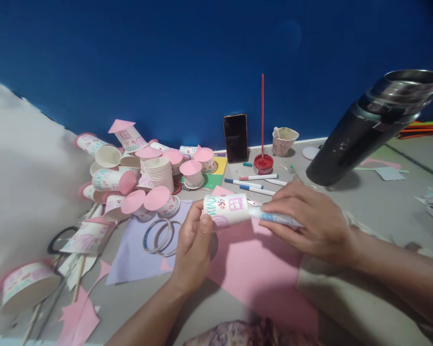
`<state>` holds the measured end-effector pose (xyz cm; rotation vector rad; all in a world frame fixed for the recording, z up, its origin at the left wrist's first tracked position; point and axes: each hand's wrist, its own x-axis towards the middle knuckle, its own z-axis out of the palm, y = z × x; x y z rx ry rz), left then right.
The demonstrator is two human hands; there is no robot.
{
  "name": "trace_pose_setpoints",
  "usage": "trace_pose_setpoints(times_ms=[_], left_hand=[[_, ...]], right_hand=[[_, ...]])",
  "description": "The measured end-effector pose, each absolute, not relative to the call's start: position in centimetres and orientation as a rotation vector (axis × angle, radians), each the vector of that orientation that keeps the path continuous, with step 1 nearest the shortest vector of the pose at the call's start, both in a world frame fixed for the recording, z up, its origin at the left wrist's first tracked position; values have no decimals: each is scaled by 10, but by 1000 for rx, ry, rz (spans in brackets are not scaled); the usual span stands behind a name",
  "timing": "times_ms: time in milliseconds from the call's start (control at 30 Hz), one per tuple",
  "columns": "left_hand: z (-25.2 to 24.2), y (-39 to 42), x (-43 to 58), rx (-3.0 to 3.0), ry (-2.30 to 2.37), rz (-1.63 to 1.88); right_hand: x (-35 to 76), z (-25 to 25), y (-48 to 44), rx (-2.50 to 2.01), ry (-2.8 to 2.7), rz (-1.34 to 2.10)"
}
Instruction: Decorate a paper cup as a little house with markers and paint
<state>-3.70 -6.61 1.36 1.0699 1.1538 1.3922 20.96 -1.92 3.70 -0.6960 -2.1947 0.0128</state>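
Observation:
My left hand is closed round a white paper cup lying on its side, with a pink window, a pink door, red dots and green strokes drawn on it. In my right hand is a glue tube with a white body and blue lettering. Its tip touches or nearly touches the cup's base rim on the right. Both hands are above a sheet of pink paper. Beside my left hand, two bangles lie on lilac paper.
Decorated cups with pink paper roofs crowd the left. A phone leans on the blue wall. Several markers, a red pot with an upright red stick, a small cup and a tall black flask stand or lie behind.

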Motion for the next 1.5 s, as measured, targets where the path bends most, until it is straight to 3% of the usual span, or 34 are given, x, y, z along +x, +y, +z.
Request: trace_pose_setpoints(times_ms=[300,500,867,1200,1367,1500], left_hand=[[22,-76,-39,1166,1223,1277],[20,-73,-43,1184,1195,1312],[14,-68,-48,1133,1078,1254],[27,-76,-51,1463,1007,1054],[21,-75,-53,1377,884,1078],[19,-68,-50,1127,860,1246]], right_hand=[[218,38,-8,-807,-2214,163],[210,46,-19,-1194,-2260,403],[212,39,-31,-859,-2322,114],[218,44,-14,-1264,-2242,335],[228,44,-9,-877,-2445,208],[231,43,-7,-674,-2367,345]])
